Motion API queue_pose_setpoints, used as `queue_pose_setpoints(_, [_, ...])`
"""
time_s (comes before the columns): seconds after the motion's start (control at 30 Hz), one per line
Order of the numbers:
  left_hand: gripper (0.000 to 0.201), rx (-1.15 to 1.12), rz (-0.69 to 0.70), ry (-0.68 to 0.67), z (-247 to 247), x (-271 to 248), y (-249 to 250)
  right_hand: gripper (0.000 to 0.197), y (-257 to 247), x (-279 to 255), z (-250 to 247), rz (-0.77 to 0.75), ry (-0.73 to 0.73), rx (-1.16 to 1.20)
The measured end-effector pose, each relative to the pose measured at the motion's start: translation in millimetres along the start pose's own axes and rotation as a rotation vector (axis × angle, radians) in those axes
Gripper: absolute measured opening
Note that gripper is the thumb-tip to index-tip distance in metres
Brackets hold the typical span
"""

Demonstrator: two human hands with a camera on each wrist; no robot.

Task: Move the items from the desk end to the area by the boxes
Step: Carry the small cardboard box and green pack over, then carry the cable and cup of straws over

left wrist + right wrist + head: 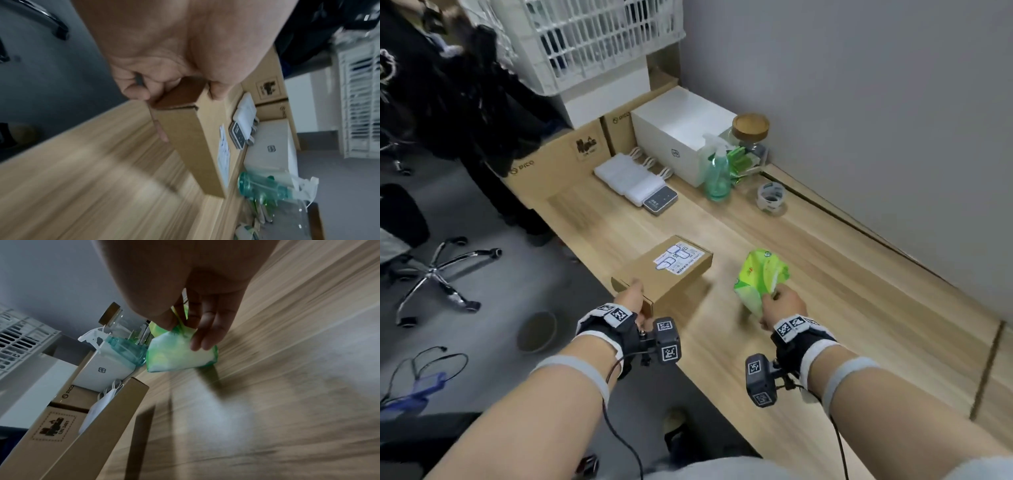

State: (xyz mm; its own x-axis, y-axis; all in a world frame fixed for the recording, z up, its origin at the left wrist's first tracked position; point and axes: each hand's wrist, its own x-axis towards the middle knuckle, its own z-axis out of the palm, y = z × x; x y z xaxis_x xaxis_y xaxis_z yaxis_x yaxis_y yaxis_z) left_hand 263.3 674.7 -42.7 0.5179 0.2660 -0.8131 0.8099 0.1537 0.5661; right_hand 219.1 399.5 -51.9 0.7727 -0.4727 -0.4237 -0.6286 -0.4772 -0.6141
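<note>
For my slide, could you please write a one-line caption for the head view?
Left hand carries a cardboard box, right hand a green packet, over the wooden desk.

Head view looks down along the desk (825, 308) toward the white box (681, 137); both close wrist views share that box.

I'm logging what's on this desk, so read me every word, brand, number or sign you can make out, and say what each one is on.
"PICO": on the large cardboard box and the one beside it.
"UN 3481": under the battery hazard sign stamped on the large cardboard box.
White label on the small cardboard box: too blurred.
Logo on the white box: unreadable.
Green packet: print too blurred.
</note>
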Motion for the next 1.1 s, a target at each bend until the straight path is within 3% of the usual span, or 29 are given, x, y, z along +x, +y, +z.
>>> queue_pose_setpoints(0.1, [0.052, -0.048, -0.072, -0.054, 17, 29, 28, 0.014, -16, 12, 9, 0.037, -0.01, 0.06])
queue_pose_setpoints(0.33, [0.02, 0.175, -0.03, -0.129, 64, 56, 80, 0.028, -37, 63, 27, 0.107, 0.036, 0.027])
queue_pose_setpoints(0.43, [0.025, 0.276, -0.065, -0.197, 78, 73, 96, 0.024, -52, 84, 35, 0.108, 0.029, 0.052])
queue_pose_setpoints(0.53, [0.022, 0.266, -0.095, -0.219, 86, 86, 108, 0.024, -67, 110, 46, 0.127, 0.022, 0.111])
queue_pose_setpoints(0.63, [0.023, 0.08, -0.186, -0.254, 91, 101, 118, 0.016, -71, 150, 65, 0.157, 0.028, 0.175])
queue_pose_setpoints(0.77, [0.015, 0.054, -0.169, -0.273, 89, 107, 123, 0.012, -114, 141, 55, 0.12, 0.065, 0.207])
queue_pose_setpoints(0.9, [0.035, 0.1, -0.132, -0.256, 74, 100, 117, 0.039, -118, 129, 59, 0.073, 0.046, 0.298])
queue_pose_setpoints(1.0, [0.021, 0.156, -0.121, -0.269, 68, 87, 118, 0.051, -90, 128, 67, 0.062, 0.053, 0.333])
queue_pose_setpoints(1.1, [0.008, 0.217, -0.117, -0.404, 70, 63, 120, 0.047, -83, 92, 48, 0.106, 0.099, 0.346])
